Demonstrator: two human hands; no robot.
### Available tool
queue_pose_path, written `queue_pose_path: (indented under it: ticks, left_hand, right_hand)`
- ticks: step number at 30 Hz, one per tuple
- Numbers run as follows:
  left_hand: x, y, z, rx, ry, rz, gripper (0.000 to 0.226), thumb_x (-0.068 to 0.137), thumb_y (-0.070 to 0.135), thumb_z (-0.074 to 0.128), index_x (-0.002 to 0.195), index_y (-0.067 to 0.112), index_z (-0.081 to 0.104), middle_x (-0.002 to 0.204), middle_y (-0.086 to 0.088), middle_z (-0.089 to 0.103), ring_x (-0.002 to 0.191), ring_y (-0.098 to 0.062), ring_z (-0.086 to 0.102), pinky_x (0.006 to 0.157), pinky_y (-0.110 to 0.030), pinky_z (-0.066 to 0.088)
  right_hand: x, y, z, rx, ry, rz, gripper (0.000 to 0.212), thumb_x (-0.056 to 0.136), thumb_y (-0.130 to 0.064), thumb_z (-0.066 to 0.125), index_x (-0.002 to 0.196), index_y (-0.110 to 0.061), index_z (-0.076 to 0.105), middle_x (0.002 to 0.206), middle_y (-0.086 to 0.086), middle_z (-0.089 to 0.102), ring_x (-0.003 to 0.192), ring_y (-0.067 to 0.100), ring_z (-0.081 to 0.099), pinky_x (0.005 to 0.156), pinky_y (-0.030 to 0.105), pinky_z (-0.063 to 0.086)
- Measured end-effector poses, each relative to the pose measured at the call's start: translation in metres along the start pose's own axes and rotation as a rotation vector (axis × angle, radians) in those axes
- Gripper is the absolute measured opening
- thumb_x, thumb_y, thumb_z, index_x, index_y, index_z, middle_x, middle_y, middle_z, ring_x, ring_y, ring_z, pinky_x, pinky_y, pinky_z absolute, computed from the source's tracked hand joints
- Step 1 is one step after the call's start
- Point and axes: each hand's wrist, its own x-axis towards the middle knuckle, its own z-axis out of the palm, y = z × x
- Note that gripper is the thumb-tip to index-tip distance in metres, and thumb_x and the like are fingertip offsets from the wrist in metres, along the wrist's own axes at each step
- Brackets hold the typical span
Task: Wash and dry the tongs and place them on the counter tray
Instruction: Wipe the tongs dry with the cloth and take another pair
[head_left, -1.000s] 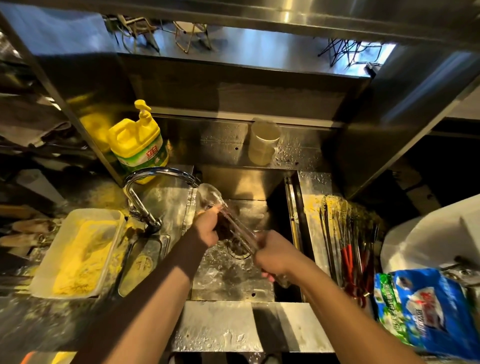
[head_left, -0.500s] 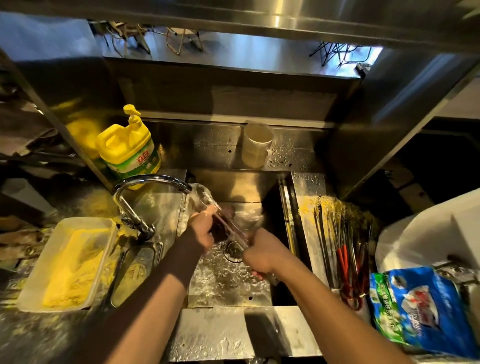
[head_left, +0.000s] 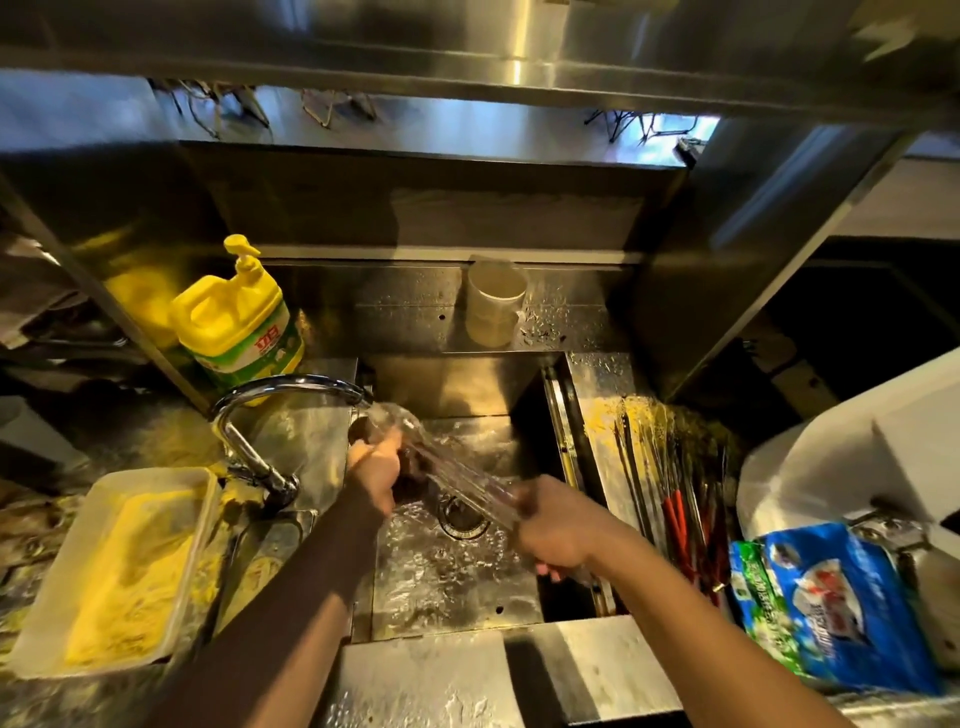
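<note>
The long clear plastic tongs lie slantwise over the steel sink basin, their broad spoon-shaped tip up under the spout of the curved chrome faucet and their handle end low toward the sink's right wall, presumably so the running water sheets down their whole length into the basin. The right hand is curled round the handle end and holds it over the right half of the sink, which steadies the tool at that slope. The left hand is up near the tip, just left of the sink drain, fingers bent against the tongs around a dark object that may be a scrubbing pad; motion blur makes it impossible to say what it is or how firmly it is pinched. The hands are apart, one at each end of the tongs, a sensible split for rubbing with one and bracing with the other. Judging by this, washing is under way, with drying and placing yet to do. Behind the sink's left corner stands a yellow pump bottle of dish soap, within reach of the faucet. Behind the sink's back rim sits a pale translucent cup. Left of the sink, on the surface, is a white rectangular tray holding yellow crumbs. Right of the sink lie red-handled utensils, and beyond them a blue and green bag.
</note>
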Motion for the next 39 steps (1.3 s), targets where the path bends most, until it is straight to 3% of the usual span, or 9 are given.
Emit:
queue_pose_path:
  ticks: [4,6,12,16,20,24,28,34,39]
  left_hand:
    - [0.000,-0.011,-0.006,0.032,0.101,-0.012,0.044,0.092,0.028,0.066,0.126,0.004,0.051,0.128,-0.023,0.060,0.105,-0.039,0.064,0.083,-0.059,0.055]
    - [-0.005,-0.015,-0.005,-0.002,0.133,0.001,0.038,0.092,0.024,0.066,0.125,0.007,0.054,0.111,-0.016,0.065,0.086,-0.033,0.066,0.059,-0.048,0.059]
    - [-0.030,-0.026,0.018,0.126,-0.028,0.016,0.017,0.098,0.024,0.056,0.104,0.009,0.060,0.101,-0.017,0.066,0.074,-0.025,0.064,0.056,-0.031,0.053]
    - [-0.055,-0.017,0.053,0.229,-0.071,0.141,0.036,0.095,0.029,0.062,0.119,0.003,0.057,0.119,-0.022,0.064,0.106,-0.036,0.064,0.094,-0.051,0.053]
    - [-0.093,-0.009,0.096,0.228,-0.235,0.203,0.015,0.093,0.026,0.064,0.100,0.013,0.065,0.109,-0.019,0.070,0.101,-0.037,0.068,0.094,-0.056,0.053]
    - [-0.135,-0.006,0.139,0.215,-0.423,0.226,0.023,0.093,0.022,0.065,0.115,0.012,0.067,0.100,-0.014,0.073,0.088,-0.030,0.071,0.090,-0.052,0.056]
    - [-0.179,-0.008,0.179,0.295,-0.577,0.247,0.005,0.092,0.024,0.067,0.094,0.020,0.068,0.091,-0.009,0.075,0.082,-0.028,0.073,0.079,-0.044,0.060]
    - [-0.246,-0.027,0.235,0.406,-0.822,0.357,0.011,0.091,0.024,0.067,0.081,0.023,0.072,0.084,0.000,0.078,0.076,-0.015,0.075,0.071,-0.028,0.058]
    - [-0.308,-0.056,0.277,0.464,-1.012,0.400,0.009,0.091,0.021,0.066,0.086,0.016,0.072,0.091,-0.009,0.076,0.091,-0.026,0.071,0.084,-0.036,0.055]
  right_hand:
    - [-0.009,0.006,-0.005,-0.236,0.124,-0.065,0.032,0.080,-0.017,0.063,0.110,-0.027,0.069,0.070,-0.004,0.064,0.054,0.010,0.059,0.050,0.026,0.050]
    - [-0.015,0.011,-0.011,-0.306,0.249,-0.105,0.038,0.081,-0.035,0.065,0.119,-0.032,0.066,0.076,-0.005,0.063,0.065,0.012,0.063,0.057,0.029,0.053]
    - [-0.029,0.026,-0.034,-0.703,0.627,-0.118,0.075,0.092,-0.056,0.049,0.154,-0.024,0.021,0.144,0.007,0.041,0.108,0.028,0.064,0.078,0.041,0.055]
    - [-0.037,0.044,-0.048,-0.506,0.642,-0.117,0.071,0.089,-0.058,0.055,0.148,-0.023,0.034,0.130,0.005,0.046,0.104,0.029,0.064,0.081,0.039,0.053]
    - [-0.062,0.055,-0.071,0.006,0.557,-0.159,0.062,0.084,-0.061,0.058,0.134,-0.025,0.054,0.099,-0.003,0.068,0.080,-0.002,0.065,0.069,0.019,0.049]
    - [-0.099,0.065,-0.087,0.227,0.589,-0.139,0.038,0.074,-0.062,0.059,0.104,-0.038,0.063,0.095,0.008,0.074,0.077,0.014,0.071,0.074,0.041,0.057]
    - [-0.138,0.081,-0.096,0.391,0.675,-0.173,0.032,0.081,-0.045,0.064,0.104,-0.023,0.069,0.065,-0.008,0.064,0.053,0.007,0.055,0.057,0.029,0.043]
    - [-0.205,0.119,-0.103,0.492,0.906,-0.166,0.015,0.088,-0.036,0.063,0.073,-0.032,0.064,0.069,-0.001,0.066,0.047,0.010,0.054,0.046,0.027,0.043]
    - [-0.256,0.162,-0.103,0.634,1.051,-0.135,0.008,0.080,-0.038,0.066,0.077,-0.031,0.066,0.065,-0.004,0.066,0.048,0.015,0.053,0.042,0.029,0.044]
